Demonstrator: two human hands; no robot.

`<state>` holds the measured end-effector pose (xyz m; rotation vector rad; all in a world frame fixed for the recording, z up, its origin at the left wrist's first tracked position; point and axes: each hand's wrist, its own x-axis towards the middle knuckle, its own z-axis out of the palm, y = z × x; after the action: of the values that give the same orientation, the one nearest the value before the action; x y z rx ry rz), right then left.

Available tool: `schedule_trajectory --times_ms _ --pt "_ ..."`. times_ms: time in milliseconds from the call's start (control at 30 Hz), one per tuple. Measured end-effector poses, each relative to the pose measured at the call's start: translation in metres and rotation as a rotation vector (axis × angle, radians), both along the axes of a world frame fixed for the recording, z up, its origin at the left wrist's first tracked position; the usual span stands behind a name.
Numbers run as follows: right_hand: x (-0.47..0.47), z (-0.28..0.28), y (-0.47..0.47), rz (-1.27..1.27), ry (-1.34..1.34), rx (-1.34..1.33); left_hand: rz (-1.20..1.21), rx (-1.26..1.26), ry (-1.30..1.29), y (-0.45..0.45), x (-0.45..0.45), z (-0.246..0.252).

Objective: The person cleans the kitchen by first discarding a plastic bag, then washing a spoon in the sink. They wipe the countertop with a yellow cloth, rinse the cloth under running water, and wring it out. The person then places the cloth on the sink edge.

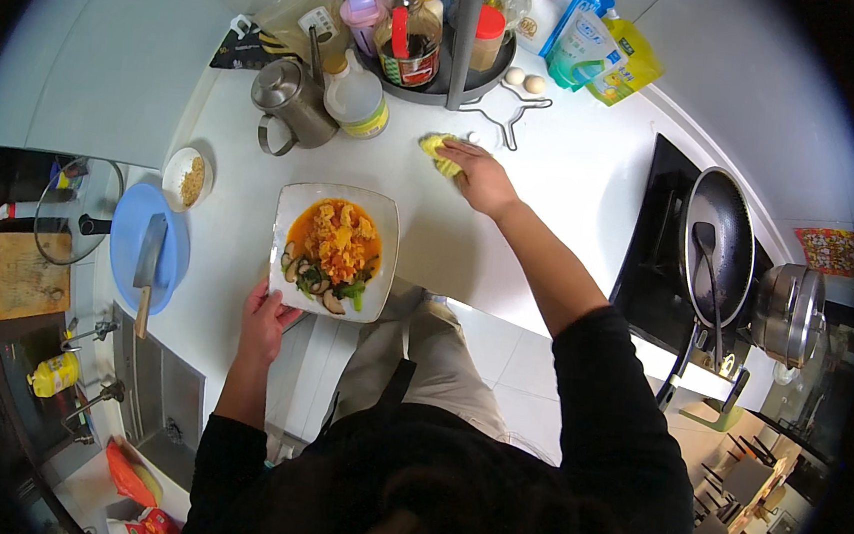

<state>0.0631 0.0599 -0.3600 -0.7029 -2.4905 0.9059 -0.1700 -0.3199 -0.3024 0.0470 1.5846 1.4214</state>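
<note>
My left hand (pixel 266 320) grips the near left corner of a square white plate (pixel 388 222), thumb on the rim. On the plate lie a saucy scrambled egg and tomato dish (pixel 339 237) and a helping of sliced mushrooms with greens (pixel 320 285). Farther off to the right, my right hand (pixel 483 177) presses a yellow cloth (pixel 440 151) against the white countertop (pixel 541 253). A small white round object (pixel 473 138) lies just beyond those fingers. The fingertips partly cover the cloth.
Behind the cloth stand a wire trivet (pixel 510 115), two eggs (pixel 524 80) and a tiered rack (pixel 440 96) of bottles. A metal pot (pixel 297 106) and a plastic jug (pixel 356 96) are left. A cleaver (pixel 150 253) rests across a blue basin (pixel 120 243). Right, a wok (pixel 721 252) sits on the stove.
</note>
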Motion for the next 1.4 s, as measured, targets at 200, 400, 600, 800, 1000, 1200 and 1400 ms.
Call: schedule_trajectory --times_ms 200,400,600,800,1000,1200,1400 --pt "0.063 0.001 -0.011 0.211 -0.175 0.02 -0.044 0.085 -0.003 -0.003 0.005 0.003" --pt "0.071 0.014 -0.002 0.26 -0.11 -0.169 -0.041 0.05 0.011 0.002 0.005 0.005" --pt "-0.056 -0.009 -0.017 0.264 0.018 0.06 -0.016 -0.005 0.059 0.005 0.001 0.004" --pt "0.051 -0.016 -0.023 0.495 -0.183 -0.07 -0.086 0.002 -0.012 0.034 0.007 0.001" --pt "0.173 -0.005 0.05 -0.385 0.107 -0.574 -0.173 0.017 -0.031 0.077 0.02 -0.016" --pt "0.184 -0.019 0.113 -0.904 -0.19 0.147 -0.173 -0.002 -0.046 0.107 0.03 -0.029" --pt "0.148 -0.029 0.016 -0.403 -0.006 0.126 -0.137 -0.033 -0.04 0.126 0.038 -0.035"
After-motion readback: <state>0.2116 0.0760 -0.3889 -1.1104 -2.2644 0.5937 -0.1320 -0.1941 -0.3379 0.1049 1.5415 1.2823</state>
